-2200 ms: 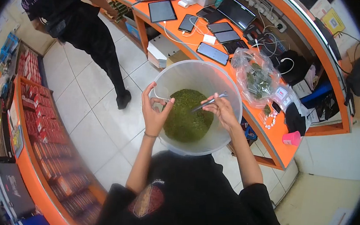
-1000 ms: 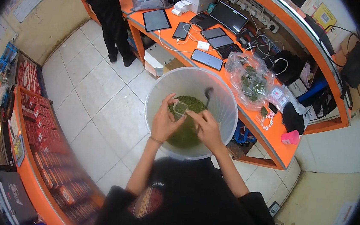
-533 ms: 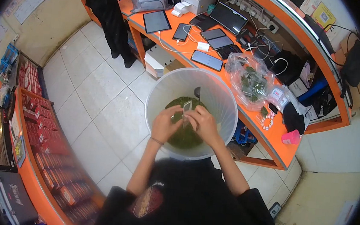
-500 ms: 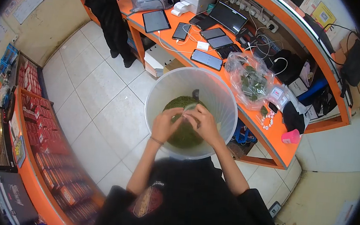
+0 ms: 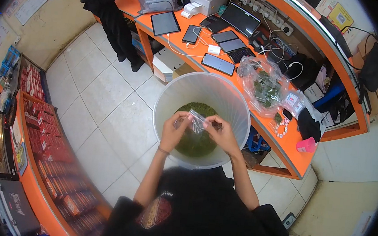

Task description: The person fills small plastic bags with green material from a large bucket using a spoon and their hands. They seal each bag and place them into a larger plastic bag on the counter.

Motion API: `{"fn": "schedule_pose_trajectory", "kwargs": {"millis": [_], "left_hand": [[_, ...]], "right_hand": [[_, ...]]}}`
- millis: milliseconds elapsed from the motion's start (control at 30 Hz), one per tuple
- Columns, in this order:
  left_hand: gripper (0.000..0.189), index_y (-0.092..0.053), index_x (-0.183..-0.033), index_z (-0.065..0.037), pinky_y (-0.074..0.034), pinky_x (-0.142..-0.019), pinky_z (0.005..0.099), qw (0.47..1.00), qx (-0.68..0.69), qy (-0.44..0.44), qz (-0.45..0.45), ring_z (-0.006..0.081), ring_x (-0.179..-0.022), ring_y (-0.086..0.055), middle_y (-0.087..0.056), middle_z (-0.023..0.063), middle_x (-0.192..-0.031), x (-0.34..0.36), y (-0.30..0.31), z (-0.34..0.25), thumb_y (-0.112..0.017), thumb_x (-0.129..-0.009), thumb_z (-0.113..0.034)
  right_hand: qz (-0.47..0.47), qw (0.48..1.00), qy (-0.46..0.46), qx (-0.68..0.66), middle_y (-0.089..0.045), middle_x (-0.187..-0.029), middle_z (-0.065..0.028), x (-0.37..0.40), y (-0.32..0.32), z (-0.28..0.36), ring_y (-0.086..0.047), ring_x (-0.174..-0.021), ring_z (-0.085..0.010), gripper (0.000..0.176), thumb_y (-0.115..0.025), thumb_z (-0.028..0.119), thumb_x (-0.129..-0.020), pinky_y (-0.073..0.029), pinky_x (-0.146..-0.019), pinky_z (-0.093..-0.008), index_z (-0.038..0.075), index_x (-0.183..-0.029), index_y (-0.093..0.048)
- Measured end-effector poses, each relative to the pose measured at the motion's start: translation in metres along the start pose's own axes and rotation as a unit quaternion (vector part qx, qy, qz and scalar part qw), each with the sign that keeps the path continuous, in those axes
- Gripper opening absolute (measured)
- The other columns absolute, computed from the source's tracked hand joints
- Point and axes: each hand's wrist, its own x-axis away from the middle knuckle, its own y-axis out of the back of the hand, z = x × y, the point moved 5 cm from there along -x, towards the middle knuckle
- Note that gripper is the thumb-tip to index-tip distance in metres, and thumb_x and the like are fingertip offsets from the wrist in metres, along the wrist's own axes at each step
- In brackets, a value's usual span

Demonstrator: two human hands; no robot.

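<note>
A small clear plastic bag [image 5: 196, 123] is stretched between my two hands, over a large translucent bucket [image 5: 238, 105]. My left hand [image 5: 173, 130] pinches one side of the bag near its top edge, and my right hand [image 5: 223, 135] pinches the other side. The bag looks wrinkled, and I cannot make out anything inside it. Fine green, crumbly material [image 5: 195, 148] covers the bottom of the bucket, below both hands. The hands and the bag hide part of that material.
An orange counter [image 5: 261, 117] beside the bucket bears phones, a tablet [image 5: 165, 24], a laptop [image 5: 240, 19], a clear bag of small green packets [image 5: 265, 88] and a pink cup [image 5: 305, 145]. A person in dark clothes [image 5: 111, 26] stands at the far left. Shelves of red boxes [image 5: 56, 144] line the left.
My hands have moved apart a little, and the plastic bag between them now shows spread out. A dark piece seen inside the bucket behind the hands no longer shows.
</note>
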Motion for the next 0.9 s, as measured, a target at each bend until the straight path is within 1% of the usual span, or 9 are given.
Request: {"fn": "schedule_pose_trajectory", "kwargs": {"millis": [100,300,367,533,600,667,733,833,900], "left_hand": [[0.02,-0.063,-0.105,0.002,-0.049,-0.068,0.0236,0.999,0.016,-0.028,-0.018,0.0092,-0.076,-0.061,-0.064,0.0032,-0.088,-0.001,-0.003,0.004,-0.063,-0.096,-0.016],[0.019,-0.064,-0.105,0.002,-0.049,-0.064,0.0233,1.0,0.001,-0.014,-0.025,0.008,-0.072,-0.058,-0.064,0.0029,-0.089,0.001,-0.01,0.001,-0.065,-0.094,-0.014],[0.019,-0.064,-0.105,0.002,-0.048,-0.064,0.023,1.0,0.009,-0.018,-0.023,0.0078,-0.072,-0.058,-0.064,0.0027,-0.089,0.002,-0.013,0.003,-0.065,-0.094,-0.014],[0.018,-0.065,-0.102,0.002,-0.047,-0.063,0.0222,0.999,0.013,-0.011,-0.032,0.0068,-0.069,-0.057,-0.064,0.0017,-0.087,0.004,-0.019,-0.004,-0.066,-0.093,-0.013],[0.015,-0.066,-0.099,0.001,-0.047,-0.061,0.0219,0.999,-0.033,-0.026,0.004,0.0058,-0.068,-0.057,-0.064,0.0005,-0.083,0.006,-0.025,-0.008,-0.067,-0.092,-0.013],[0.014,-0.066,-0.098,0.0,-0.046,-0.06,0.0217,0.999,-0.035,-0.019,0.006,0.0053,-0.067,-0.057,-0.064,0.0,-0.082,0.007,-0.028,-0.008,-0.067,-0.092,-0.012],[0.012,-0.067,-0.097,0.0,-0.046,-0.059,0.0214,0.999,-0.036,-0.013,0.007,0.0048,-0.067,-0.056,-0.063,-0.0006,-0.08,0.008,-0.03,-0.007,-0.067,-0.091,-0.011],[0.011,-0.067,-0.098,0.0,-0.046,-0.057,0.0211,0.994,-0.107,-0.034,-0.013,0.0046,-0.065,-0.056,-0.064,-0.0001,-0.081,0.007,-0.029,-0.002,-0.066,-0.09,-0.008],[0.011,-0.066,-0.097,0.001,-0.046,-0.056,0.0204,0.982,-0.115,-0.115,-0.094,0.0044,-0.064,-0.057,-0.065,0.0003,-0.078,0.004,-0.016,0.0,-0.064,-0.09,-0.007]], "right_hand": [[-0.016,0.998,0.033,0.042,-0.053,-0.076,0.0017,0.002,0.001,-0.004,-0.049,-0.07,-0.004,0.01,-0.066,0.01,-0.091,-0.038,-0.06,-0.0212,0.0,-0.094,-0.064],[-0.027,0.999,0.001,-0.043,-0.054,-0.077,0.0007,0.005,-0.006,-0.013,-0.048,-0.072,-0.0029,0.009,-0.064,0.008,-0.091,-0.037,-0.062,-0.0193,-0.001,-0.088,-0.061],[-0.061,0.995,0.057,-0.046,-0.054,-0.077,-0.0002,0.003,-0.007,-0.014,-0.049,-0.071,-0.0037,0.011,-0.065,0.007,-0.09,-0.038,-0.061,-0.0208,-0.001,-0.086,-0.06],[-0.063,0.994,0.082,0.036,-0.054,-0.077,-0.001,0.0,-0.004,-0.011,-0.05,-0.07,-0.0059,0.009,-0.064,0.006,-0.089,-0.04,-0.062,-0.0228,-0.002,-0.087,-0.06],[-0.065,0.993,0.086,0.044,-0.054,-0.076,-0.0015,-0.002,-0.005,-0.013,-0.05,-0.069,-0.0068,0.009,-0.064,0.005,-0.088,-0.04,-0.062,-0.0233,-0.002,-0.087,-0.06],[-0.082,0.982,0.167,0.04,-0.054,-0.076,-0.0015,-0.003,-0.006,-0.01,-0.049,-0.066,-0.0073,0.007,-0.064,0.005,-0.087,-0.039,-0.059,-0.0236,-0.002,-0.087,-0.061],[-0.077,0.982,0.162,0.064,-0.054,-0.075,-0.0014,-0.003,-0.003,-0.013,-0.049,-0.064,-0.0073,0.007,-0.064,0.005,-0.087,-0.038,-0.058,-0.024,-0.001,-0.087,-0.062],[-0.075,0.981,0.154,0.091,-0.054,-0.074,-0.0015,0.001,-0.001,-0.016,-0.048,-0.062,-0.0066,0.005,-0.064,0.004,-0.086,-0.037,-0.056,-0.0246,0.0,-0.086,-0.062],[-0.082,0.98,0.152,0.093,-0.054,-0.074,-0.0016,0.008,0.002,-0.016,-0.047,-0.061,-0.0061,0.004,-0.063,0.004,-0.086,-0.037,-0.055,-0.0247,0.0,-0.086,-0.062]]}}
